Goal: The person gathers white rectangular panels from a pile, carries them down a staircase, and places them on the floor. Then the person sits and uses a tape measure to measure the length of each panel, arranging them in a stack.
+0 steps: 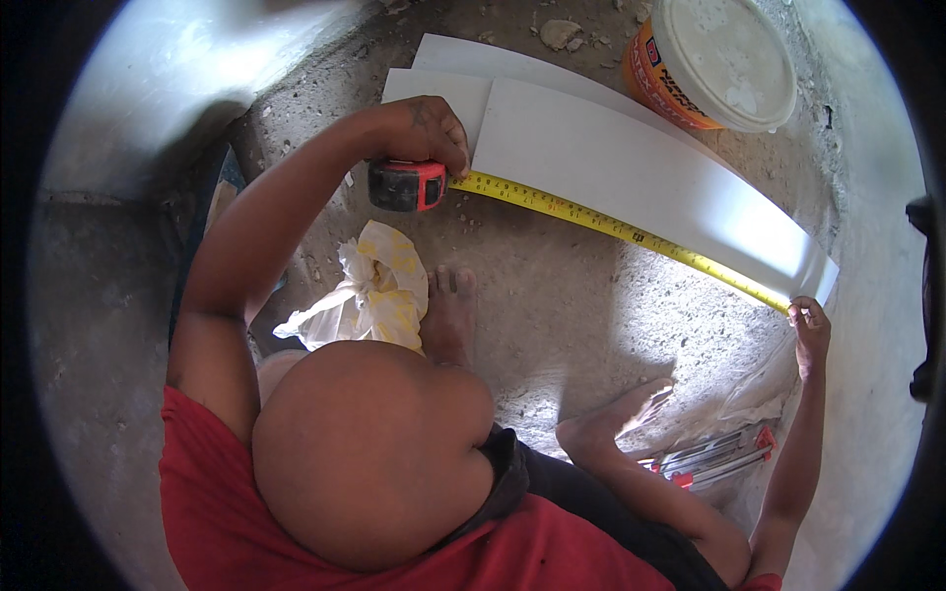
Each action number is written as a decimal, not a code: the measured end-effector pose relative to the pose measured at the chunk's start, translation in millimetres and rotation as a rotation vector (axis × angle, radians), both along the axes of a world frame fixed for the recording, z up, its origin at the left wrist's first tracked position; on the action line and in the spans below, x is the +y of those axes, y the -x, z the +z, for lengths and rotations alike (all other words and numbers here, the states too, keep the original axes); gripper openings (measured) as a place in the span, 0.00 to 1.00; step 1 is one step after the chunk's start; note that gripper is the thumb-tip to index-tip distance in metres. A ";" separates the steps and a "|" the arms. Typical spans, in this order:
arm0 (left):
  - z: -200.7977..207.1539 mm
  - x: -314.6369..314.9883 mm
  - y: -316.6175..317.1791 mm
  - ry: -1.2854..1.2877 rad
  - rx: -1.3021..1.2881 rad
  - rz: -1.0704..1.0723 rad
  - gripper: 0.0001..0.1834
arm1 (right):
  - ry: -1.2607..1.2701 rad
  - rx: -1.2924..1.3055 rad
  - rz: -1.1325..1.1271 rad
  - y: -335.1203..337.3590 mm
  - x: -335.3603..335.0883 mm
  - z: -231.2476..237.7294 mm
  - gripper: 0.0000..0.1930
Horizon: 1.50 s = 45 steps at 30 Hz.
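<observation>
A yellow tape measure blade is drawn out along the near edge of a long white panel on the floor. My left hand is closed, its fingertips pinching the blade beside the red and black tape case, near the panel's left end. At the panel's right end, my right hand is closed on the blade's other end, with the very tip hidden by the fingers. Further white panels lie partly under the long one and stick out at its left and far side.
A lidded putty bucket stands behind the panels at the far right, near the wall. A knotted plastic bag lies by my foot. A red and grey metal tool rests on the floor near my right forearm. Rubble lies at the back.
</observation>
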State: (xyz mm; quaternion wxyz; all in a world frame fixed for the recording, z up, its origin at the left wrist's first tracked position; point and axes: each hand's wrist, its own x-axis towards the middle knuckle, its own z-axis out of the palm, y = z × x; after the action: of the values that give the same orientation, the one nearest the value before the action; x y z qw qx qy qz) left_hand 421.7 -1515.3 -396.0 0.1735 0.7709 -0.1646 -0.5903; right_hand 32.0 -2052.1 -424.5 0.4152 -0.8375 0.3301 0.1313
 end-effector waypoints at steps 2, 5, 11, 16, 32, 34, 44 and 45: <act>0.3 -0.3 -0.6 0.003 -0.008 -0.012 0.10 | -0.030 -0.015 -0.002 1.7 -2.5 -1.9 0.07; 0.8 -1.1 -0.8 -0.017 0.006 0.006 0.09 | -0.077 -0.009 -0.029 3.2 -5.6 -3.7 0.07; 1.6 -2.4 -0.3 -0.013 0.008 0.014 0.11 | -0.075 -0.033 -0.021 1.5 -2.2 -2.3 0.07; 4.5 -3.3 1.8 -0.017 0.004 0.026 0.11 | 0.008 -0.002 -0.048 3.9 2.0 -1.3 0.08; 2.5 -7.8 -2.1 -0.054 0.008 0.028 0.11 | 0.011 -0.045 -0.107 15.0 -1.1 -8.8 0.09; 2.6 -6.8 -1.9 -0.035 0.016 0.028 0.12 | 0.021 -0.047 -0.089 15.1 -2.0 -9.3 0.08; -0.3 -3.3 -1.9 0.005 0.028 0.033 0.13 | -0.030 -0.098 -0.085 12.7 -0.8 -8.9 0.07; -0.1 -3.4 -2.1 0.003 0.034 0.038 0.13 | -0.014 -0.061 -0.109 12.6 -1.1 -8.5 0.07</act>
State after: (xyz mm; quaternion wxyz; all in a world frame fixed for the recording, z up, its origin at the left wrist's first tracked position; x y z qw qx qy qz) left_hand 423.8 -1518.7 -396.2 0.1886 0.7636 -0.1480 -0.5996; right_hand 19.4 -2053.1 -433.1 0.4373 -0.8190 0.3617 0.0852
